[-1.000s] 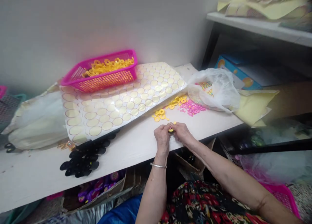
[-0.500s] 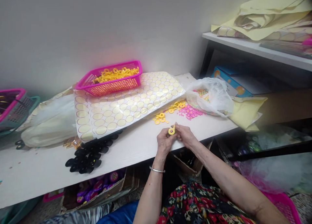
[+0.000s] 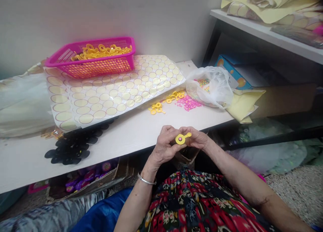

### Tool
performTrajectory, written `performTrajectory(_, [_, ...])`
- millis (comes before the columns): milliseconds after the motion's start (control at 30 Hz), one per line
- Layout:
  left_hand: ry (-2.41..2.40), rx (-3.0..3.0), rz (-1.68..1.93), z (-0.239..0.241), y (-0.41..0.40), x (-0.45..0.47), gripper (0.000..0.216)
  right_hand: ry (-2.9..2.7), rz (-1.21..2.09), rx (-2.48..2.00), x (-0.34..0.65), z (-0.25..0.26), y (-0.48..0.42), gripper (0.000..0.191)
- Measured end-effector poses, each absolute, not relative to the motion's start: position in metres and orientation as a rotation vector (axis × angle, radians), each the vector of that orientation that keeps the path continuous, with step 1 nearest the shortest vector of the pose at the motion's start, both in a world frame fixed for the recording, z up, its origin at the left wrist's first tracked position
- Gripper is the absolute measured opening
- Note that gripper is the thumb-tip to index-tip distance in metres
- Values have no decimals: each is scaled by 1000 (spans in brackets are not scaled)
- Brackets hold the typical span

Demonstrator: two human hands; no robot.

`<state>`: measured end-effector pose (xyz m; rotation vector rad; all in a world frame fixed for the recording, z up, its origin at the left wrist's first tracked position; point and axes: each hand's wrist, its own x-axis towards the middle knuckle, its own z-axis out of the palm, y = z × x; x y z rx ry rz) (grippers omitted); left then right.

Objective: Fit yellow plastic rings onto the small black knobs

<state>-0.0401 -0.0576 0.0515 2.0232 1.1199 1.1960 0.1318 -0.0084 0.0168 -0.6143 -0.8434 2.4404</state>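
A small yellow plastic piece (image 3: 180, 140), a round disc with a short stem and a pink dot in its middle, is held up in front of my body. My left hand (image 3: 165, 145) pinches the disc side, its thumb at the lower rim. Closed around the stem side is my right hand (image 3: 196, 137), with some fingers hidden behind the piece. Beyond the hands, similar yellow pieces (image 3: 156, 108) lie loose on the white table (image 3: 131, 131). Beside them is a scatter of tiny pink beads (image 3: 189, 102).
A pink basket (image 3: 98, 65) of yellow pieces stands on sheets of round stickers (image 3: 116, 97). Black flat pieces (image 3: 72, 146) lie front left. To the right are a plastic bag (image 3: 214, 87) of coloured beads, a yellow packet (image 3: 243, 105) and a blue box (image 3: 233, 72).
The view has tilted down and shifted. Both hands have drawn back off the table edge toward my body, and the yellow piece has turned so its stem points right.
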Motion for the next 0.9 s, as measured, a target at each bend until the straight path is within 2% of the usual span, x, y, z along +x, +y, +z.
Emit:
performTrajectory(167, [1155, 2162, 995, 49, -61, -34, 26, -986, 2517, -614, 134, 26, -9, 54])
performTrajectory(433, [1132, 2348, 918, 42, -68, -25, 16, -1335, 2433, -779, 137, 41, -9, 47])
performTrajectory(633, [1108, 2373, 885, 32, -70, -24, 15, -1257, 2328, -825, 135, 33, -20, 39])
performTrajectory(900, [1133, 2349, 852, 23, -69, -29, 12, -1299, 2263, -860, 131, 29, -26, 46])
